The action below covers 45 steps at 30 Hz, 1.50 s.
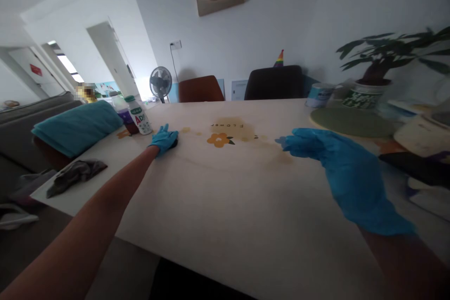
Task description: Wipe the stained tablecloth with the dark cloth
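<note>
My left hand (pixel 164 139), in a blue glove, lies with its fingers spread on the far left part of the pale tabletop (pixel 211 197). A small dark thing (pixel 174 144) shows at its edge, partly hidden; its kind is unclear. Just behind that hand stands a white bottle with a green cap (pixel 139 115). My right hand (pixel 307 144), also blue-gloved, hovers over the right side with fingers bunched together and pointing left. Anything inside those fingers is hidden. Between the hands, a yellowish-brown wet stain (pixel 228 126) spreads around a printed orange flower (pixel 220 139).
A crumpled grey cloth (pixel 75 176) rests at the left edge. Far right are a round green mat (pixel 346 122), a potted plant (pixel 365 91) and a blue-white tub (pixel 319 95). Two chairs (pixel 201 89) stand behind the table; a blue towel (pixel 79 126) covers a chair at left.
</note>
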Each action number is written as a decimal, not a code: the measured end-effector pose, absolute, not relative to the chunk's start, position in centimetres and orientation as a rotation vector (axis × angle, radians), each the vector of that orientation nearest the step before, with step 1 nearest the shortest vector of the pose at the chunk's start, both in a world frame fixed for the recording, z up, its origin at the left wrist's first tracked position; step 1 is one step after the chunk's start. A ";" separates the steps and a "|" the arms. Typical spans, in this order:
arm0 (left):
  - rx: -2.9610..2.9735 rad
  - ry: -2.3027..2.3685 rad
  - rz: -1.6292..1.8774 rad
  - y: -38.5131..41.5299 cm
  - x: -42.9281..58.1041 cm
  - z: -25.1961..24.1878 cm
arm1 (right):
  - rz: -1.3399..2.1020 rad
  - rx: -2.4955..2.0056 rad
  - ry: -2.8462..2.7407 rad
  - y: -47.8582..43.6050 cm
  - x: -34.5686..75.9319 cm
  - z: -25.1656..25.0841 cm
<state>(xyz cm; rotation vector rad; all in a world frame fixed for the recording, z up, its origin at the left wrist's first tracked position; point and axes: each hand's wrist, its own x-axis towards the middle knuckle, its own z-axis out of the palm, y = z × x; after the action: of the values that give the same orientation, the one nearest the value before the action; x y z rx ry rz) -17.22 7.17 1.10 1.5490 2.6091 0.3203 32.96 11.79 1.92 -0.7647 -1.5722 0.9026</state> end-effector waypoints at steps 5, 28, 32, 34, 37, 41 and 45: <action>1.514 2.586 0.316 6.7 -18.3 0.7 | 0.884 -0.783 -1.602 11.7 33.0 2.0; 2.415 1.572 0.255 9.6 11.5 -3.9 | 0.996 -0.716 -1.331 10.9 31.2 2.7; 2.449 1.545 0.220 13.1 16.2 -3.1 | 1.009 -0.735 -1.296 10.8 31.2 2.9; 2.452 1.516 0.196 13.8 16.8 -2.7 | 1.015 -0.753 -1.281 10.8 31.2 3.0; 2.471 1.426 0.175 13.1 15.6 -2.5 | 1.027 -0.752 -1.257 10.9 31.2 3.0; 2.484 1.291 0.181 9.3 11.3 -2.5 | 1.025 -0.718 -1.292 10.9 31.2 2.8; 2.420 1.277 0.160 4.7 6.1 -1.6 | 1.053 -0.702 -1.293 11.0 31.2 2.6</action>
<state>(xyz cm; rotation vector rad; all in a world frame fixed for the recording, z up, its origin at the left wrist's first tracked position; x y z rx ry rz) 6.10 4.65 -1.65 2.4200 1.2772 0.1600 31.16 10.99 2.62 -0.7020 -1.2926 1.0526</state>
